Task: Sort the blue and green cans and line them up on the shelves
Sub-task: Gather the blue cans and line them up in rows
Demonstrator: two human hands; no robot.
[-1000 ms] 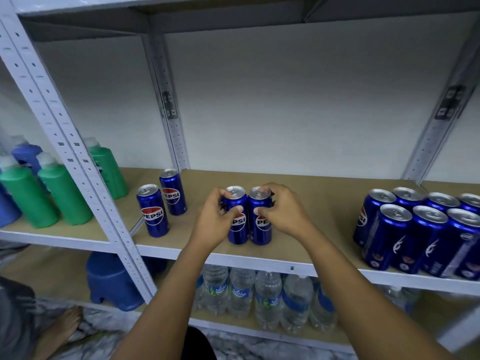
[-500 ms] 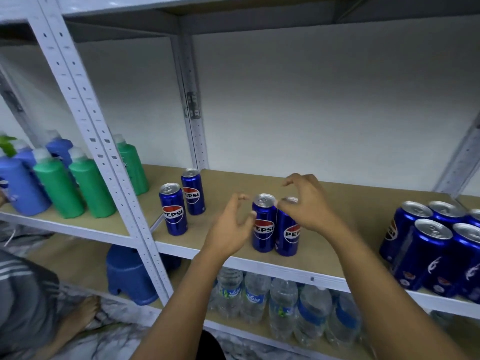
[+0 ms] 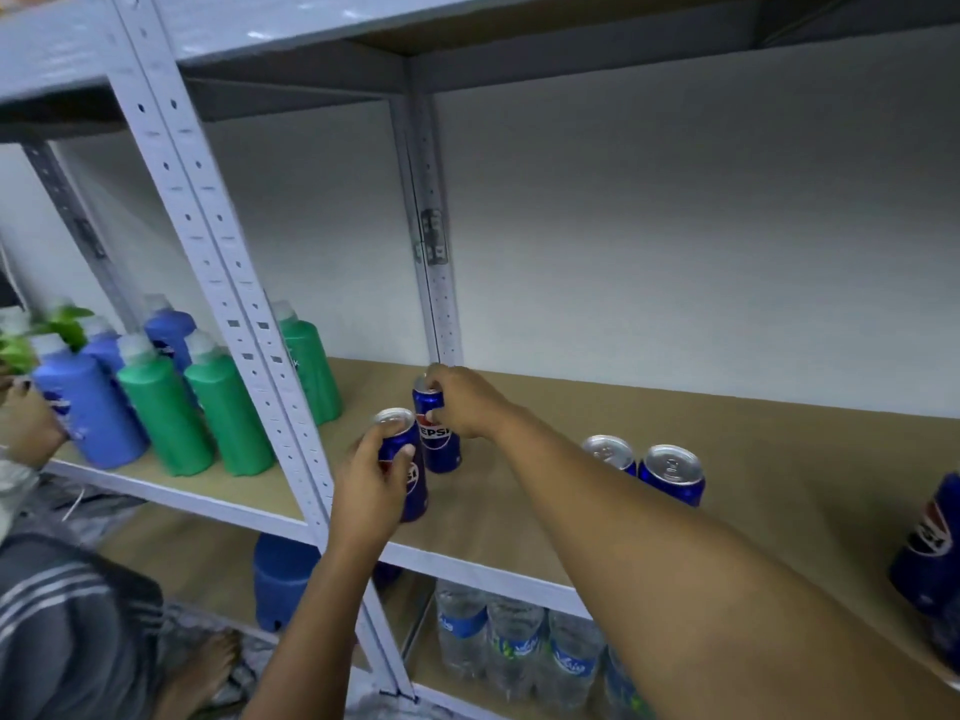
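Your left hand (image 3: 371, 491) grasps the front blue can (image 3: 410, 475), fingers curled round its body, near the shelf (image 3: 519, 522) front edge. Your right hand (image 3: 465, 402) grasps the rear blue can (image 3: 439, 439) at its top rim; that can stands upright just behind the first. Two more blue cans (image 3: 670, 475) stand side by side to the right, well apart from both grips. Green bottles (image 3: 228, 413) and blue bottles (image 3: 88, 407) stand in the bay to the left, beyond the upright post (image 3: 228, 283). Water bottles (image 3: 514, 646) sit on the shelf below.
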